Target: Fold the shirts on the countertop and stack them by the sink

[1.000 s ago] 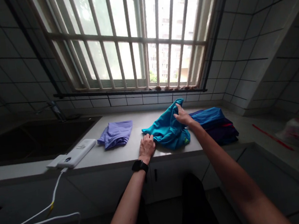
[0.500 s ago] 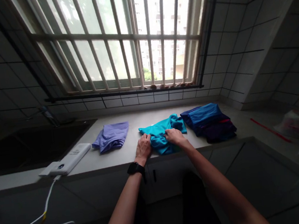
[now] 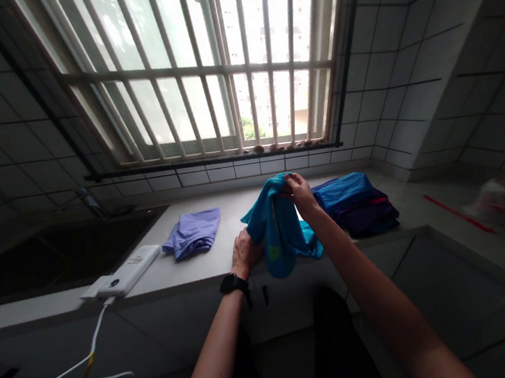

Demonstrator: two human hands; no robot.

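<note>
Currently, right hand (image 3: 302, 196) holds up teal cloth (image 3: 279, 231); left hand (image 3: 245, 252) touches it.

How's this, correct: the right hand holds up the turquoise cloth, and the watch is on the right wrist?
Not quite: the head view shows the watch on the left wrist. The right hand does hold up the turquoise cloth.
</note>
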